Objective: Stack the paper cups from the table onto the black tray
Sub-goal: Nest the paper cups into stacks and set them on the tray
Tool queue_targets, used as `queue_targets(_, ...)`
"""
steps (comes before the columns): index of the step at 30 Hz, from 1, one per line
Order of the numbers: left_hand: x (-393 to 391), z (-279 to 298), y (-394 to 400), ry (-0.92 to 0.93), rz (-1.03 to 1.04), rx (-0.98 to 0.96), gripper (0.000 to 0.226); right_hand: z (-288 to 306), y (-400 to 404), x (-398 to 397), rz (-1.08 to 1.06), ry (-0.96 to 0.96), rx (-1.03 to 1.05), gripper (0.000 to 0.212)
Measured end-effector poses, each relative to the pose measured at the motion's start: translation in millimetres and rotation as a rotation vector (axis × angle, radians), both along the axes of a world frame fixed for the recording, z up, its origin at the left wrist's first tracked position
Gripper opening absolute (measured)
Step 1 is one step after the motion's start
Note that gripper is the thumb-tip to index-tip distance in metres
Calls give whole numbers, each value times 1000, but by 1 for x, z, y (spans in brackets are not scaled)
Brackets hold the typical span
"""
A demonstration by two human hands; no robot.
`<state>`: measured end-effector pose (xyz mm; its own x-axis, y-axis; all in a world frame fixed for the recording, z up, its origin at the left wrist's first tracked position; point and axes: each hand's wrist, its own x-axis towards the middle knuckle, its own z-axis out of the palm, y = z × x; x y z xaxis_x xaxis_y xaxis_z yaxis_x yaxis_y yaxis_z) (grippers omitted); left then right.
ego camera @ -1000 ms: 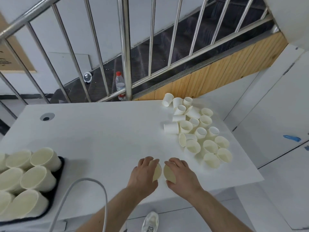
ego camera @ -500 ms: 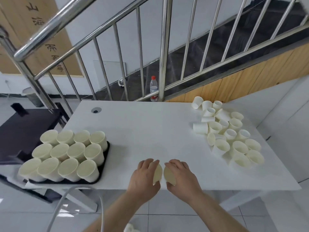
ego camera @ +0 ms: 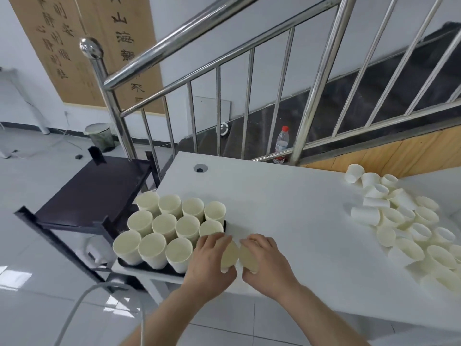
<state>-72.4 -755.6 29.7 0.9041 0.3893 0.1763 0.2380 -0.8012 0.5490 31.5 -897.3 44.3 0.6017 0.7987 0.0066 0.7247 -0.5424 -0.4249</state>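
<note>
While gripped, two paper cups (ego camera: 238,254) touch between both hands (ego camera: 239,258).

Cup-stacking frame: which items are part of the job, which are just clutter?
Job:
- left hand, holding a paper cup
- right hand, holding a second cup
- black tray with upright cups
- loose cup pile on the white table

Clutter:
- water bottle
- bin
- dark side table
- stair railing
- grey cable
</note>
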Motion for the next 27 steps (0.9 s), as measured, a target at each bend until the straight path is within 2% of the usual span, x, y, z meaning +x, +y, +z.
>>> queue_targets(11, -31, -5, 121, 25, -60, 21, 69, 1, 110, -38, -55, 52, 23, 65)
queue_targets(17, -33, -11, 137, 161, -112, -5, 71, -12, 120, -44, -89, 80, -52, 64)
queue_targets(27, -26, -29, 139, 336, -163, 71, 69, -29, 123, -41, -88, 112, -153, 71)
